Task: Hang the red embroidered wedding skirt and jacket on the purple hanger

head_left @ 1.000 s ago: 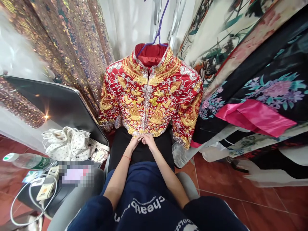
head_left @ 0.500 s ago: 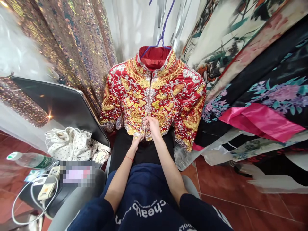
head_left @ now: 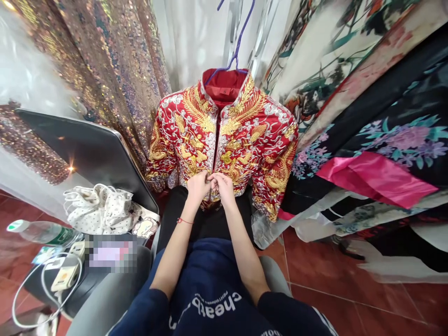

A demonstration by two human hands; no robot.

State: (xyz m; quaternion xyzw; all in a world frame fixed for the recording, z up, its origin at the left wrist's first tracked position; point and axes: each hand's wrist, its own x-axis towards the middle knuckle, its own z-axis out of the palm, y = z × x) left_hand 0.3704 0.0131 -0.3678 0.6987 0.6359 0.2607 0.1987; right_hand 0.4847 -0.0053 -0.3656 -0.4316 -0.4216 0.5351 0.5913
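Observation:
A red jacket (head_left: pixel 241 126) with gold and silver embroidery hangs on a purple hanger (head_left: pixel 237 49) in front of me. Its collar stands open, and a dark narrow gap runs down the middle of the front. At the lower end of that gap my left hand (head_left: pixel 199 185) is closed on the jacket's front edge. Right beside it, my right hand (head_left: pixel 222 186) pinches the other front edge, and the fingers of both hands meet. Whatever small fastening may lie between the fingertips is hidden.
On the left, a black chair (head_left: pixel 87 144) carries a spotted cloth bag (head_left: pixel 100 210). A plastic bottle (head_left: pixel 45 232) and a power strip (head_left: pixel 66 273) with a white cable lie nearby. Sequined fabric (head_left: pixel 129 60) hangs behind; floral garments (head_left: pixel 395 140) hang at the right.
My left hand has moved up from the jacket's hem to meet my right hand at the front opening. The gap above the hands looks wider.

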